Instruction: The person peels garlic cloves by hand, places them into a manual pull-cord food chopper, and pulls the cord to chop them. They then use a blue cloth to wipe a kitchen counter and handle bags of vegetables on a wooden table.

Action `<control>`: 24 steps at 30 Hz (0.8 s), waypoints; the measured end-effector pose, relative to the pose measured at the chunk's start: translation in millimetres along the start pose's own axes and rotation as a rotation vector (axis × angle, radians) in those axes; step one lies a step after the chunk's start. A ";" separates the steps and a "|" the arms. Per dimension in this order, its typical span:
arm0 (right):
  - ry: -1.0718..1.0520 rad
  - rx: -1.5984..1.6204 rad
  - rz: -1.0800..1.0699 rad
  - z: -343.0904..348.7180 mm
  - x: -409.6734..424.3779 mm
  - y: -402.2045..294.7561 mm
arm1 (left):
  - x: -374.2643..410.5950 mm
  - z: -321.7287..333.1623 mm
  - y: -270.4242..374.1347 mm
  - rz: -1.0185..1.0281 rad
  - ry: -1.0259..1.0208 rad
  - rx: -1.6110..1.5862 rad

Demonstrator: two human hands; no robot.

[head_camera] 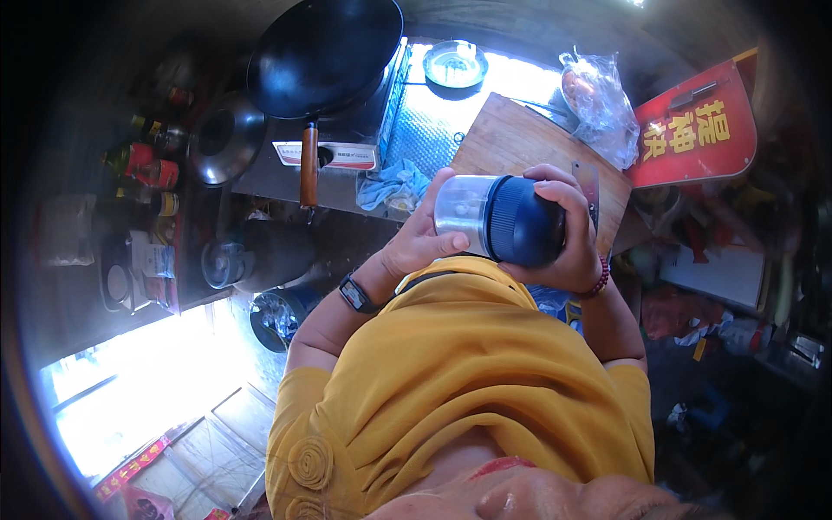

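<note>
Both my hands hold a clear jar with a dark blue ribbed lid (500,218), lying on its side in front of my body. My left hand (422,231), with a watch on its wrist, grips the clear end. Around the dark lid curl the fingers of my right hand (572,227), which has a beaded bracelet at the wrist. Small pale bits show inside the clear part. Just beyond the jar is a wooden cutting board (513,140). A metal blade (587,185) lies on the board, partly hidden by my right hand.
A black wok (325,58) with a wooden handle sits on a gas stove (364,156). Nearby are a blue cloth (395,185), a round dish (455,65), a plastic bag (601,104) and a red board (695,123). Bottles (146,166) and a metal lid (227,140) stand at the left.
</note>
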State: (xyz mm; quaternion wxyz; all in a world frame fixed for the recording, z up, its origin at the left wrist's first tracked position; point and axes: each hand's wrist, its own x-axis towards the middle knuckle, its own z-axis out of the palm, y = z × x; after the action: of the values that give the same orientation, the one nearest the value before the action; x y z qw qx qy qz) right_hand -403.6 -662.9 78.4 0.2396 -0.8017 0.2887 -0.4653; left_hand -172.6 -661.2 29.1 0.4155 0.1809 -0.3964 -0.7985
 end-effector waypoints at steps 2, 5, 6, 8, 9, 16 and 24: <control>-0.004 -0.005 -0.016 0.9 -1.6 1.5 | 0.7 -2.1 2.8 -0.002 -0.047 0.079; -0.009 0.004 -0.031 3.2 -3.1 4.4 | -0.8 -8.9 0.0 -0.015 -0.068 0.156; -0.010 0.009 -0.033 4.1 -4.0 6.2 | -1.3 -9.4 0.6 -0.016 -0.070 0.177; -0.002 0.054 -0.031 6.8 -7.0 12.2 | -2.1 -9.2 3.2 -0.016 -0.075 0.220; 0.000 0.077 -0.032 8.2 -8.4 15.4 | -1.3 -8.4 5.4 -0.014 -0.079 0.219; -0.066 0.037 0.016 7.6 -0.8 16.5 | -3.0 -5.3 -3.8 0.003 0.068 0.068; 0.001 -0.118 0.227 10.3 1.7 -1.1 | 9.2 -9.9 -15.6 -0.042 0.021 -0.362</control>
State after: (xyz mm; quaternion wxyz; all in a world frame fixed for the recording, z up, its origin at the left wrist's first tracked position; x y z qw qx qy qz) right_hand -393.6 -662.1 75.5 0.2430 -0.7763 0.4046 -0.4178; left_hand -180.0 -668.1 11.1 0.4286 0.1199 -0.2381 -0.8633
